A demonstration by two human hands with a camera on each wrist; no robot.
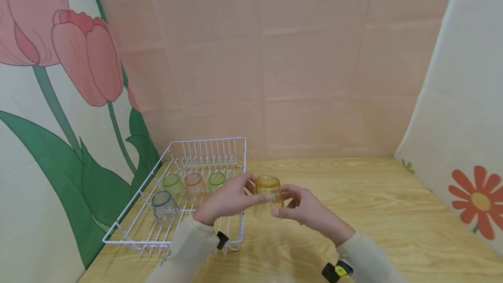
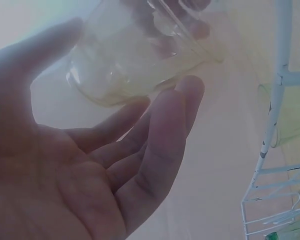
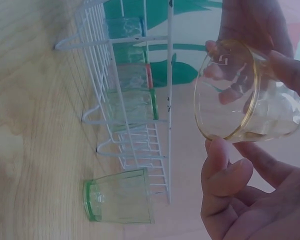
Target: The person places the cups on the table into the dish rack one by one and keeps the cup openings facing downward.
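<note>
A clear drinking glass with a yellow tint [image 1: 268, 182] is held between both hands, just right of the rack. My left hand [image 1: 229, 195] grips its left side, thumb across the front and fingers behind. From the right, my right hand [image 1: 308, 211] holds it too, with the thumb low on the front and fingers at the far side. In the left wrist view, the glass [image 2: 120, 75] lies between the left thumb and fingertips. The right wrist view shows fingertips of the right hand [image 3: 260, 195] at the yellow ring of the glass [image 3: 252, 95].
A white wire dish rack [image 1: 173, 242] stands at the left. In it are a blue-ringed glass [image 1: 165, 208], a reddish glass [image 1: 195, 187] and two green glasses [image 1: 174, 187]. Beside the rack, another green glass [image 3: 120, 200] stands on the wooden table [image 1: 353, 213].
</note>
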